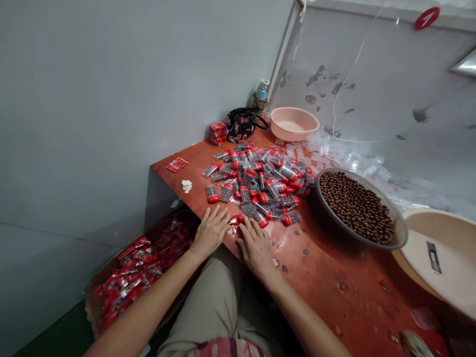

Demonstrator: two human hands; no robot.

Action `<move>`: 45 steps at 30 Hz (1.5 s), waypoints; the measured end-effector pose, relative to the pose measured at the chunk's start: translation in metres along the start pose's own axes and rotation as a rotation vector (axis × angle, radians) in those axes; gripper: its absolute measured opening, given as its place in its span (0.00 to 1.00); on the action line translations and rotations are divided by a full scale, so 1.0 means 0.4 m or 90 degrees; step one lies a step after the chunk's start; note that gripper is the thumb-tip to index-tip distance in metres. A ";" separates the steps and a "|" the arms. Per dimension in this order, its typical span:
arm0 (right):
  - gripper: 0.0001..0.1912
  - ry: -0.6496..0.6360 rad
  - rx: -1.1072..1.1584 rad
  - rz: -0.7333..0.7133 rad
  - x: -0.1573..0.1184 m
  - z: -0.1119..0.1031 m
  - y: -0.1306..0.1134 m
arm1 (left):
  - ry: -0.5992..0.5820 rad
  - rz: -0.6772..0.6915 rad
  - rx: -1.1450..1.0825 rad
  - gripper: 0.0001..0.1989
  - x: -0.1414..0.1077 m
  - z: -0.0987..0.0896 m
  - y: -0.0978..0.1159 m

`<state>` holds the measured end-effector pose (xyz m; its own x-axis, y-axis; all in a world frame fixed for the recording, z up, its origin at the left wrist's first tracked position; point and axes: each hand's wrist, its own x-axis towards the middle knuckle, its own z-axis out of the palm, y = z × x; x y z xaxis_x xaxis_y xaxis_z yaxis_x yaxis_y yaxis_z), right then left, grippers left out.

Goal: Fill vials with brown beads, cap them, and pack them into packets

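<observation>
Near the front edge of the red table, a small red packet [233, 221] lies between my two hands. My left hand [212, 229] rests at its left side, fingers spread and touching it. On its other side is my right hand [256, 243], its fingers bent over the packet's right end; whether they grip it I cannot make out. Just beyond my fingertips lies a loose pile of clear containers with red caps [256, 178], filled with small dark balls.
A grey bowl of brown balls [399, 233] stands right of the pile, beside a beige basin [446, 228]. Behind are a pink basin [293, 124], a black bag [240, 129] and red boxes [217, 133]. A box of red packets [130, 272] sits below, left.
</observation>
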<state>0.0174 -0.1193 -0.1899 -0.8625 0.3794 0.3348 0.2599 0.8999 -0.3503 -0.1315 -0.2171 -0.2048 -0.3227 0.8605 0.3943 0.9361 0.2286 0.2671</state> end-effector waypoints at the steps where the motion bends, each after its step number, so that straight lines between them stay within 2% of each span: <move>1: 0.20 0.003 -0.001 0.016 0.000 -0.001 0.002 | 0.011 -0.014 -0.006 0.16 0.000 0.003 0.000; 4: 0.19 0.026 0.044 0.023 -0.003 -0.007 0.009 | 0.049 -0.046 -0.029 0.15 -0.004 0.007 0.003; 7: 0.18 0.063 0.186 0.029 -0.001 -0.017 0.006 | 0.101 -0.056 -0.060 0.16 -0.015 0.005 0.021; 9: 0.19 0.074 0.351 0.093 0.010 -0.023 -0.005 | 0.124 -0.044 -0.089 0.17 -0.022 -0.002 0.042; 12: 0.19 0.069 0.643 0.245 0.038 -0.035 -0.026 | 0.129 -0.050 -0.194 0.18 -0.034 -0.023 0.077; 14: 0.18 0.079 0.782 0.318 0.055 -0.046 -0.037 | 0.117 -0.138 -0.330 0.21 -0.044 -0.042 0.096; 16: 0.19 0.078 0.857 0.355 0.061 -0.058 -0.045 | 0.080 -0.283 -0.510 0.24 -0.055 -0.061 0.109; 19: 0.23 0.012 0.894 0.371 0.051 -0.067 -0.055 | -0.041 -0.460 -0.796 0.20 -0.073 -0.080 0.123; 21: 0.24 -0.031 0.861 0.364 0.036 -0.063 -0.058 | -0.098 -0.529 -0.928 0.15 -0.084 -0.084 0.132; 24: 0.22 -0.068 0.727 0.332 0.021 -0.051 -0.049 | -0.077 -0.597 -0.989 0.12 -0.102 -0.078 0.142; 26: 0.16 -0.064 0.589 0.303 0.023 -0.050 -0.032 | -0.061 -0.610 -0.982 0.11 -0.115 -0.069 0.145; 29: 0.12 0.009 0.273 0.247 0.047 -0.069 0.001 | -0.043 -0.629 -0.959 0.11 -0.131 -0.057 0.143; 31: 0.12 0.020 0.058 0.143 0.073 -0.087 0.023 | -0.020 -0.651 -0.943 0.11 -0.137 -0.054 0.141; 33: 0.16 -0.031 -0.089 -0.012 0.103 -0.101 0.041 | -0.004 -0.671 -0.940 0.11 -0.139 -0.056 0.142; 35: 0.18 -0.092 -0.171 -0.150 0.132 -0.108 0.057 | 0.008 -0.694 -0.955 0.11 -0.137 -0.062 0.145; 38: 0.17 -0.142 -0.225 -0.245 0.168 -0.110 0.076 | 0.028 -0.731 -0.990 0.11 -0.130 -0.075 0.153; 40: 0.16 -0.148 -0.211 -0.263 0.180 -0.113 0.080 | 0.043 -0.744 -1.007 0.11 -0.126 -0.081 0.156; 42: 0.14 -0.116 -0.148 -0.218 0.172 -0.121 0.073 | 0.061 -0.748 -1.028 0.10 -0.123 -0.083 0.156; 45: 0.12 -0.047 0.072 -0.022 0.107 -0.135 0.036 | 0.095 -0.766 -1.082 0.10 -0.120 -0.084 0.151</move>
<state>0.0075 -0.0785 -0.1331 -0.9006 0.3283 0.2849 0.1827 0.8806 -0.4373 -0.0640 -0.2600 -0.1782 -0.6210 0.5835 -0.5234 -0.6965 -0.1045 0.7099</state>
